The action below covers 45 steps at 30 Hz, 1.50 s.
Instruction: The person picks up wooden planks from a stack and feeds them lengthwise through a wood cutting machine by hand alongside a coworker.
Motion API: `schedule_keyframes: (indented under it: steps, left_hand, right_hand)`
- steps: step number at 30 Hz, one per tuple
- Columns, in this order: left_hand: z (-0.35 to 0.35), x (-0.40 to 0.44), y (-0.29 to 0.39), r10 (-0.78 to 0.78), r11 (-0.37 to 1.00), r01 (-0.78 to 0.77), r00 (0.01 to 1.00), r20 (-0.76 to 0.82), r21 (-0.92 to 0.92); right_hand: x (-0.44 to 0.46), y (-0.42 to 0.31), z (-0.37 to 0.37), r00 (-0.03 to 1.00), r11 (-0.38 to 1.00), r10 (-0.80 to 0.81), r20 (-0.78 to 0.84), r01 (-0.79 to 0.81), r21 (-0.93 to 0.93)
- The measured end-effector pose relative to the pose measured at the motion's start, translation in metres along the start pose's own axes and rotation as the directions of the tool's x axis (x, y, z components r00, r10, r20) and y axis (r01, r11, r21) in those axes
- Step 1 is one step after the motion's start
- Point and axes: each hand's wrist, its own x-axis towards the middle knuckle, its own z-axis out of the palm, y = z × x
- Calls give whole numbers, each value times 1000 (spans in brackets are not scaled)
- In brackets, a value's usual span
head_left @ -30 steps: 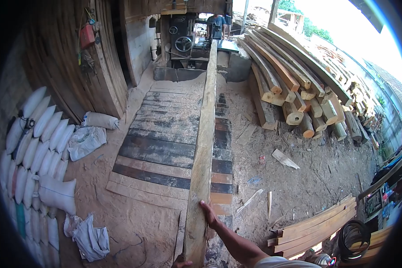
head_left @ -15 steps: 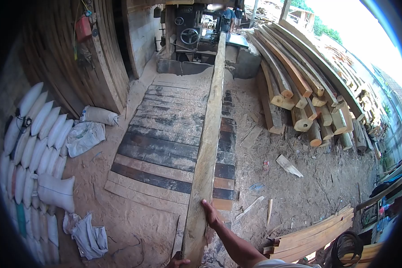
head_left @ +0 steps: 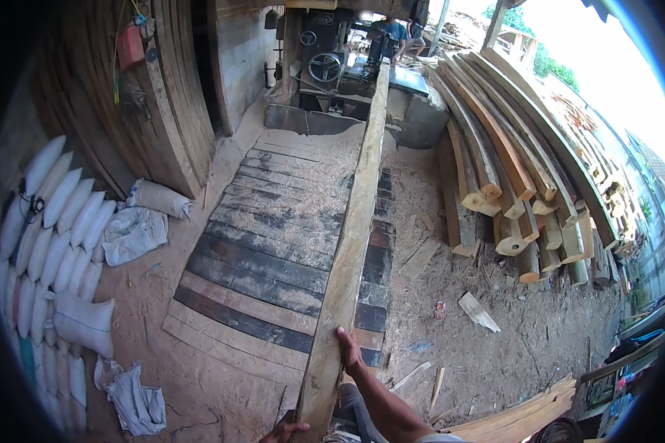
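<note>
The beam (head_left: 353, 244) extends lengthwise from the operator to the machine (head_left: 324, 44), its far end at the right side of that unit. It passes above the dark floor boards (head_left: 262, 255), which lie crosswise to it.

The right hand (head_left: 352, 353) bears against the right side of the beam, thumb at the upper edge. The left hand (head_left: 284, 429) contacts the left side at the near end, with digits on the upper face. The remaining fingers are hidden, so whether either grip is closed cannot be told.

A second person (head_left: 396, 31) is positioned beyond the machine, partly obscured. To the right of the floor boards, a stack of timbers (head_left: 488, 166) lies on the ground; a loose wood offcut (head_left: 479, 311) is near it. To the left, filled sacks (head_left: 52, 244) are stacked, with a crumpled sack (head_left: 137, 402) on the ground beside them.
</note>
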Motion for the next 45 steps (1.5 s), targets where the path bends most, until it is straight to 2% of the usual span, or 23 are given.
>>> schedule_keyframes:
  steps: [5,7,13,16,19,22,25,28,30,31,37,40,43,45]
  left_hand:
    - [-12,93,54,62,997,-58,996,67,-54]
    - [-7,135,83,89,993,-83,992,85,-80]
    - [13,245,197,85,992,-71,987,-136,108]
    - [24,299,261,83,992,-65,983,-166,110]
    - [27,357,322,2,995,14,988,-154,103]
    - [39,425,385,149,979,-128,980,-132,159]
    - [44,496,436,100,990,-77,976,-191,122]
    - [35,582,496,46,992,-36,996,-79,120]
    - [40,623,537,-11,989,29,992,-125,143]
    - [44,645,557,-35,986,58,989,-143,157]
    - [36,780,637,22,987,-3,993,-116,161]
    - [47,850,691,82,990,-63,984,-157,123]
    - [55,917,757,-61,993,74,989,-138,96]
    - [65,968,821,-89,988,109,982,-167,111]
  right_hand:
    - [106,-55,-2,999,999,-32,31,32,-5]
    - [154,-85,-2,998,998,-61,-5,61,-26]
    - [280,-171,-5,1000,1000,1,-14,-1,-15]
    - [343,-215,-2,999,999,-34,-1,34,-14]
    - [409,-258,5,999,999,-45,-22,45,-19]
    - [477,-308,11,998,998,-56,-25,55,-14]
    - [550,-355,4,997,998,-54,-51,52,-33]
    - [647,-413,4,997,997,-73,-36,72,-42]
    - [687,-450,6,999,999,-29,-32,28,-29]
    - [711,-464,2,1000,999,-19,3,19,40]
    - [856,-538,-14,1000,999,15,-11,-15,31]
    - [935,-579,-20,999,999,-45,1,45,30]
    - [1004,-639,-14,999,1000,-15,-32,15,-12]
    - [1062,-676,-14,1000,1000,7,-5,-7,0]
